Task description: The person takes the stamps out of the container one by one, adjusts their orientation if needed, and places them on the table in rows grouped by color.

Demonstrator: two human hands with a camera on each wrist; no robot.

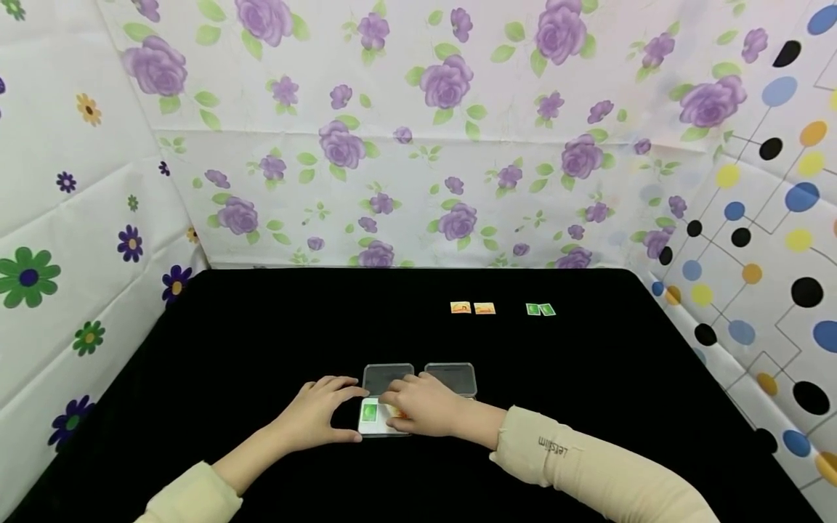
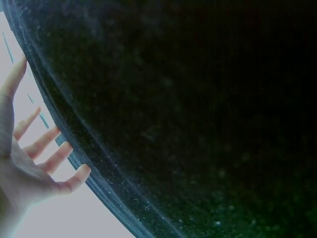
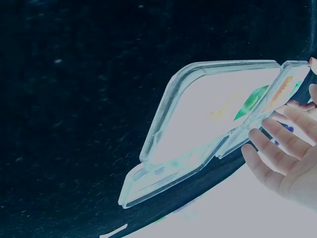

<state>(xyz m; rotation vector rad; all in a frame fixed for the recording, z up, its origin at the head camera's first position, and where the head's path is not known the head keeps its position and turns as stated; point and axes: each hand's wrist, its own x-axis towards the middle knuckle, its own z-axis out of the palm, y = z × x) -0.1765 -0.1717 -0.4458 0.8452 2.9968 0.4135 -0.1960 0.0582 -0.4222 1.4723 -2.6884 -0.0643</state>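
Note:
A small clear case with a white inside (image 1: 386, 428) lies with its lid (image 1: 387, 378) raised behind it. A green stamp-like picture (image 1: 369, 412) sits at its left end, and an orange one (image 1: 397, 412) shows partly under my right hand (image 1: 428, 405). That hand's thumb and fingers reach over the orange picture, apart from each other; in the right wrist view its other fingers (image 3: 282, 148) are loosely extended. My left hand (image 1: 315, 414) spreads thumb and fingers around the case's left edge. A second case (image 3: 213, 109), holding a green and a faint orange picture, is mostly hidden in the head view.
The second case's lid (image 1: 451, 379) stands raised to the right. Farther back on the black tabletop (image 1: 294, 319) lie two orange pictures (image 1: 461, 308) and two overlapping green ones (image 1: 540, 309). Patterned cloth walls (image 1: 392, 181) enclose the table's back and sides.

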